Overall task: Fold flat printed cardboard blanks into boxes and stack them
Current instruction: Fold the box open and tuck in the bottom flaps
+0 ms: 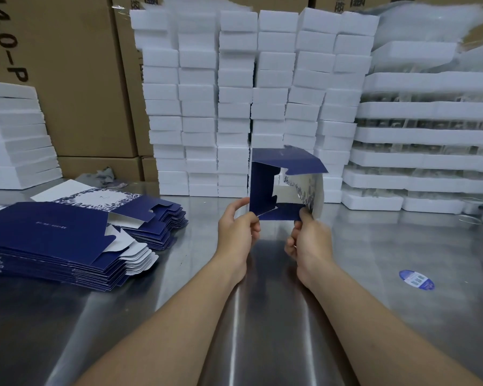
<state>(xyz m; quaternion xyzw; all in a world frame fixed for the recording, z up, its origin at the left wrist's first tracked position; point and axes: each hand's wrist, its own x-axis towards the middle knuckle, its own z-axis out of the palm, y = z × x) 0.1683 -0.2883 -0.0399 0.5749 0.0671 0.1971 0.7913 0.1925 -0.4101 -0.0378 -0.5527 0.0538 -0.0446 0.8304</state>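
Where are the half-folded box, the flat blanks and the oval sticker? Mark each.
half-folded box [261,185], head view, its dark blue left panel.
flat blanks [45,229], head view, the top blank's blue face.
oval sticker [416,280], head view, its middle.

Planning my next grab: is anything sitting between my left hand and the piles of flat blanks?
Nothing visible. Only bare table lies between the left hand, which holds the half-folded box, and the nearest pile.

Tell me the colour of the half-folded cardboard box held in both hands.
The half-folded cardboard box is navy blue, with a white leaf-printed panel; head view.
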